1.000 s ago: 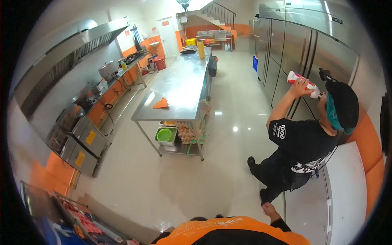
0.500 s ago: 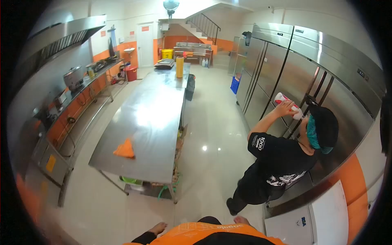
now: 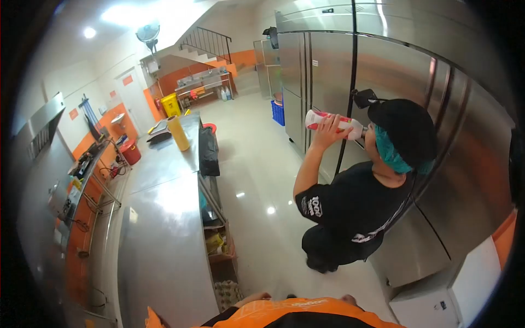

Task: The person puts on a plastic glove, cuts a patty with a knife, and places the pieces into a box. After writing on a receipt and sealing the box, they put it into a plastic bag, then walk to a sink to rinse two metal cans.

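My left hand shows at the bottom edge, partly behind my orange shirt, close to the near part of the steel table. My right hand is only a small patch past the shirt on the other side. Neither hand shows its fingers clearly, and I see no object in them. An orange cloth lies by the table's near end, cut by the frame. Ahead on the right, a co-worker in black holds a white and red bottle up to the mouth.
Tall steel fridges line the right side, with a white chest below. A tall yellow cylinder and a black bag are at the table's far end. A blue crate stands on the floor. Counters run along the left.
My view has moved forward and turned right, with a tilt. The table and cloth now sit lower, and the co-worker appears larger. The bottle remains raised at the co-worker's mouth.
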The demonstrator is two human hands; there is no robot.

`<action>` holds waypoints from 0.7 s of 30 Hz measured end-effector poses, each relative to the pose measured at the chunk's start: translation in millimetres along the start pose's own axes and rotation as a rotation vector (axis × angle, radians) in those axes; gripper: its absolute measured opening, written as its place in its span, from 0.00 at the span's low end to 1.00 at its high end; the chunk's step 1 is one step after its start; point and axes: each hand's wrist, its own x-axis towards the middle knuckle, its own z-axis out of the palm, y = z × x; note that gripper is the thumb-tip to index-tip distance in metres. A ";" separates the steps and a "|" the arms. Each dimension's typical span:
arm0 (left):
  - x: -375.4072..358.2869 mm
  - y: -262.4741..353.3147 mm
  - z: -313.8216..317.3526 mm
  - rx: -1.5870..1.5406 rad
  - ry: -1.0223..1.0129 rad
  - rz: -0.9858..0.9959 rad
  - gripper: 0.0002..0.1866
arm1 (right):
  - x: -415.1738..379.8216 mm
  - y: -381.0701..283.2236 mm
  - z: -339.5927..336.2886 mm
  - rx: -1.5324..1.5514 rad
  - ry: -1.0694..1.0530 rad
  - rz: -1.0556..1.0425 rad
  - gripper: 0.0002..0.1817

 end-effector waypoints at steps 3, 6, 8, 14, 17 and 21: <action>2.4 -11.8 -54.5 -0.090 0.047 -0.097 0.32 | 129.2 -66.4 22.8 -0.478 -0.274 -0.463 0.15; 41.9 -49.2 -141.5 -0.178 0.090 -0.166 0.32 | 244.4 -221.9 57.3 -0.548 -0.336 -0.462 0.16; 74.1 -74.9 -197.9 -0.196 0.095 -0.207 0.32 | 310.0 -293.5 81.8 -0.556 -0.312 -0.594 0.16; 198.8 -136.4 -356.1 -0.116 -0.023 -0.257 0.33 | 374.4 -494.9 112.3 -0.413 -0.630 -0.369 0.18; 288.9 -139.9 -439.2 -0.085 -0.095 -0.171 0.33 | 419.4 -548.9 125.0 -0.374 -0.731 -0.394 0.18; 415.8 -136.4 -555.8 0.013 -0.134 -0.048 0.34 | 488.0 -630.2 122.0 -0.024 -0.636 -0.194 0.16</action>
